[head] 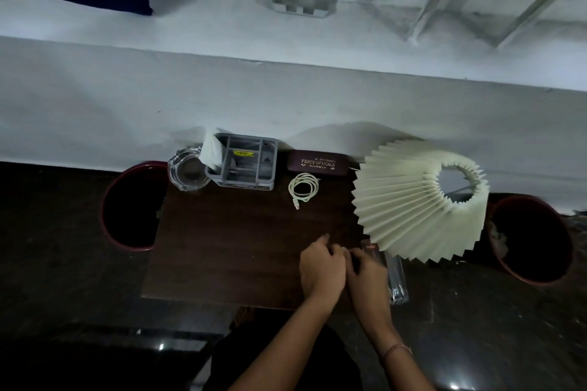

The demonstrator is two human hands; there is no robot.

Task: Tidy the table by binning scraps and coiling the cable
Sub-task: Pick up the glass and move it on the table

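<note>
while both hands meet at the lower middle of the frame, the left hand (322,267) and right hand (368,278) lie knuckles-up on the dark worktop (238,247), with curled fingers touching each other. they may be pinching a small scrap between them, but the fingertips hide it, so i cannot tell whether either holds anything.

the cable (303,186) lies in the upper middle, on the worktop in a loose coil, its plug end trailing toward the bottom of the frame. it is well apart from the hands. a left bin (127,206) sits at the worktop's left edge and a right bin (533,238) sits at the far right, beyond the pleated shade (413,209).

the likely trouble is the route to a bin. the shade leans low just above the right hand, so a lift toward the right bin could clip its pleats and tip it. a clear packet (397,279) lies just beside the right hand at the worktop's edge, and a careless sweep could push it off. a tiny scrap, if there is one, could slip out and vanish against the dark floor. the coil looks untied, so a nudge might spring it open.
</note>
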